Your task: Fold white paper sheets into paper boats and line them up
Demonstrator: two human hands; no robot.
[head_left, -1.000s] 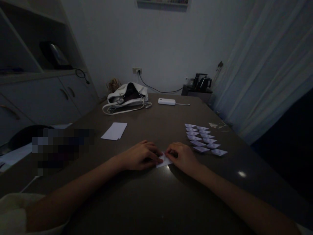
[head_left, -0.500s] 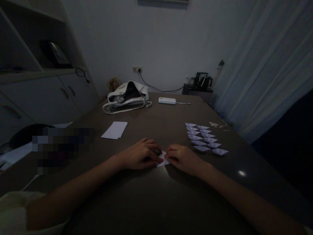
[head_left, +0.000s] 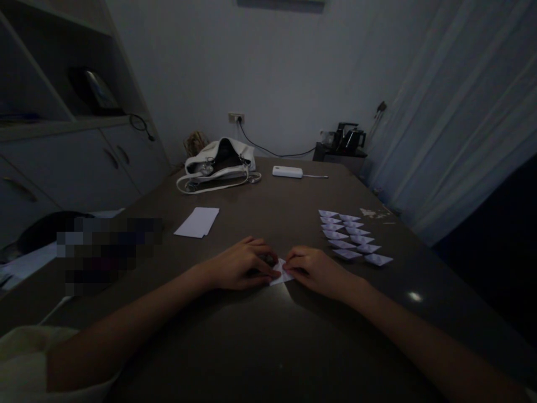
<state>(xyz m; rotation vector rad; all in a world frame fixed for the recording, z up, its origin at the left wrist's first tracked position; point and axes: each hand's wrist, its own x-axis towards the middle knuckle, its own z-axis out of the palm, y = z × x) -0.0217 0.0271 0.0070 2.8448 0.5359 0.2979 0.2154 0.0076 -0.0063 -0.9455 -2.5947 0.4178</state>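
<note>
A small piece of folded white paper (head_left: pixel 282 274) lies on the table between my hands, its lower edge showing. My left hand (head_left: pixel 247 264) is closed on its left side, thumb and fingertips pressed to the paper. From the right, my right hand (head_left: pixel 315 270) pinches the other side with thumb and index finger. The fingers cover much of the paper, so its full shape is hidden. To the right, several folded paper boats (head_left: pixel 347 244) stand in two columns. A stack of white paper sheets (head_left: pixel 197 222) lies beyond my left hand.
A white handbag (head_left: pixel 220 165) rests at the table's far left, with a white power bank (head_left: pixel 287 172) and short cable beside it. A black kettle (head_left: pixel 351 140) stands on a low cabinet behind. Cupboards (head_left: pixel 79 162) line the left; a pale curtain (head_left: pixel 453 112) hangs right.
Both hands stay at the folded paper in nearly the same pose. The view has shifted very slightly; nothing else has visibly moved.
</note>
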